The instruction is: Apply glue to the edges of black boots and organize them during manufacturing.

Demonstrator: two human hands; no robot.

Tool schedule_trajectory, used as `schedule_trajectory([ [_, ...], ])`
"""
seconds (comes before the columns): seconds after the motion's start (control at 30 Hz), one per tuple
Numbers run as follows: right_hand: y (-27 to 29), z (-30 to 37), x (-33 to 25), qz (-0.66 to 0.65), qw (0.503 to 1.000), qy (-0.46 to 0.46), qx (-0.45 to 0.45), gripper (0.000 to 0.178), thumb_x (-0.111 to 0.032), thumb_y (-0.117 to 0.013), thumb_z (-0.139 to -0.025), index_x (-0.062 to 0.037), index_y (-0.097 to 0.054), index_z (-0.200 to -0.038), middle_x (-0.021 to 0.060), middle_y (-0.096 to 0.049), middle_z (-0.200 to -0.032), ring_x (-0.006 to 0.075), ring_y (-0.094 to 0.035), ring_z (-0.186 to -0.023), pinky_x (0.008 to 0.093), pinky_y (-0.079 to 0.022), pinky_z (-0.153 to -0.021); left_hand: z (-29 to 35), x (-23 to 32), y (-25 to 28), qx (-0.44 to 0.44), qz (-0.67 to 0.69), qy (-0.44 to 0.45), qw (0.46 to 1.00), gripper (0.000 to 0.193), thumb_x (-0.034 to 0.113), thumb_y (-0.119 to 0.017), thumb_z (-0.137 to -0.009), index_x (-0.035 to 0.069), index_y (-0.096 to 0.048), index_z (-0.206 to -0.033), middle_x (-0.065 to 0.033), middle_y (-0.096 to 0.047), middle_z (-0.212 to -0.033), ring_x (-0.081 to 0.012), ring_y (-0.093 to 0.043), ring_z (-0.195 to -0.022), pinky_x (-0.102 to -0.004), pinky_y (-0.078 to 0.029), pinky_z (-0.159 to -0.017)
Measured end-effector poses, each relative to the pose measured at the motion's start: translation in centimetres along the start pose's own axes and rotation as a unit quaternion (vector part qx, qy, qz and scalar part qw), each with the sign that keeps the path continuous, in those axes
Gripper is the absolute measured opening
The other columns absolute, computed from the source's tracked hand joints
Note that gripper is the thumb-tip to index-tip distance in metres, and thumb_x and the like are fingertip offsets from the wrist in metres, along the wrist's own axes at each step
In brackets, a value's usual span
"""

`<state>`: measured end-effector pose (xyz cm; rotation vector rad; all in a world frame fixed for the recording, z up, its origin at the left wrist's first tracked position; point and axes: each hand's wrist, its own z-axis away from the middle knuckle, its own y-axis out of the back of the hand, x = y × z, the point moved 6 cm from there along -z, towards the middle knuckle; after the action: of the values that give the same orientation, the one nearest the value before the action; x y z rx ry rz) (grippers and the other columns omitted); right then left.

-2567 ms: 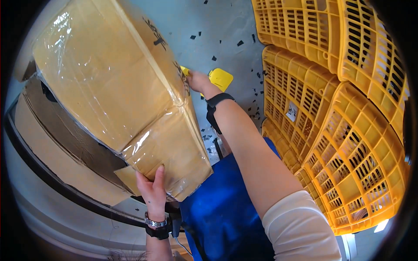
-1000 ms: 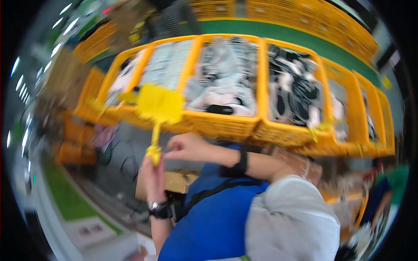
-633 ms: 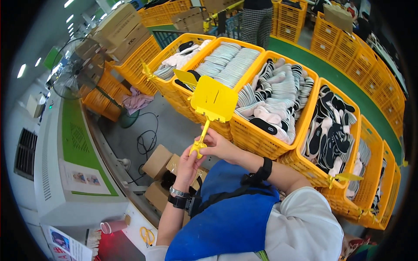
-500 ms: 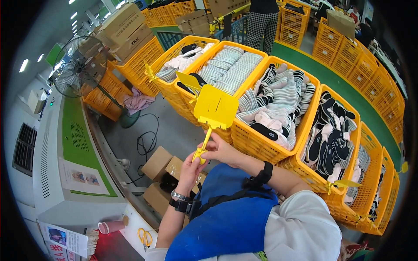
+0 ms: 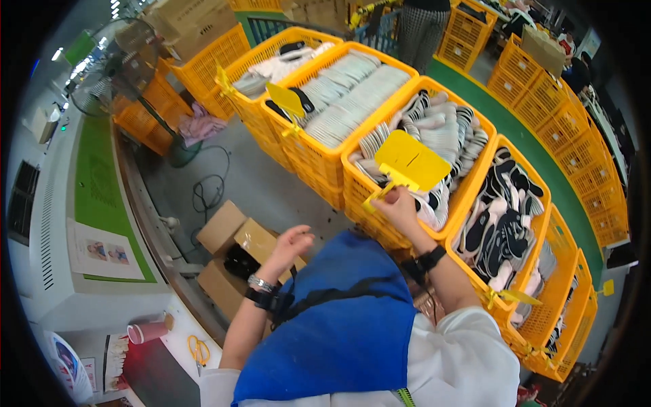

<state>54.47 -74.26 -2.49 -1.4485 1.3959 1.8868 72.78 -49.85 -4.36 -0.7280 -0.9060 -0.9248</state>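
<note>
My right hand [image 5: 399,209] grips the stem end of a yellow plastic clip-on sign [image 5: 415,161] at the near left rim of a yellow crate [image 5: 352,197]. The sign's flat square plate tilts over the insoles [image 5: 434,122] in that crate, which are striped, pale and black. Whether the clip sits fully on the rim is hidden by my fingers. My left hand [image 5: 291,245] hangs in the air to the left, apart from the crate, its fingers loosely bent and holding nothing.
More yellow crates of insoles curve away on both sides, some with similar yellow signs [image 5: 285,100]. Cardboard boxes [image 5: 220,225] stand on the floor at left, near a cable and a standing fan [image 5: 125,64]. Yellow scissors [image 5: 199,351] and a pink cup [image 5: 148,331] lie on the worktop.
The sign has moved right, from between both hands to the crate rim in my right hand. My left hand has let go of it and stays back.
</note>
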Motion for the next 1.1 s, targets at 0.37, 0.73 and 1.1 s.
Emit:
schedule_trajectory([
  [0.37,-1.2,-1.8,7.6,0.184,0.978,0.081,0.050,0.055,-0.041,-0.078,-0.064,0.0059,-0.057,-0.084,0.0198,-0.061,-0.073,0.0349,-0.059,-0.067,0.0408,-0.047,-0.064,1.7,-2.3,1.6,0.067,0.020,0.060,0.996,0.044,0.021,-0.058,-0.089,0.001,-0.044,-0.126,-0.0115,-0.061,-0.110,-0.0168,-0.060,-0.101,-0.0280,-0.047,-0.089],
  [0.73,-2.2,3.3,11.3,0.205,0.964,0.166,-0.035,0.049,-0.024,-0.068,-0.074,0.0052,-0.054,-0.112,0.0249,-0.058,-0.107,0.0389,-0.053,-0.104,0.0435,-0.040,-0.092,2.8,-3.4,2.5,0.100,-0.123,-0.015,0.987,0.039,0.022,-0.060,-0.088,0.002,-0.051,-0.120,-0.0105,-0.064,-0.103,-0.0161,-0.060,-0.094,-0.0287,-0.048,-0.083],
  [1.1,-16.1,8.2,6.6,0.016,0.772,-0.095,-0.628,0.025,-0.004,-0.056,-0.085,0.0076,-0.056,-0.108,0.0107,-0.063,-0.084,0.0181,-0.060,-0.075,0.0278,-0.047,-0.068,19.5,-3.9,-1.8,0.373,-0.212,0.007,0.903,0.045,0.025,-0.057,-0.086,0.003,-0.047,-0.124,-0.0185,-0.060,-0.108,-0.0325,-0.058,-0.100,-0.0396,-0.046,-0.086],
])
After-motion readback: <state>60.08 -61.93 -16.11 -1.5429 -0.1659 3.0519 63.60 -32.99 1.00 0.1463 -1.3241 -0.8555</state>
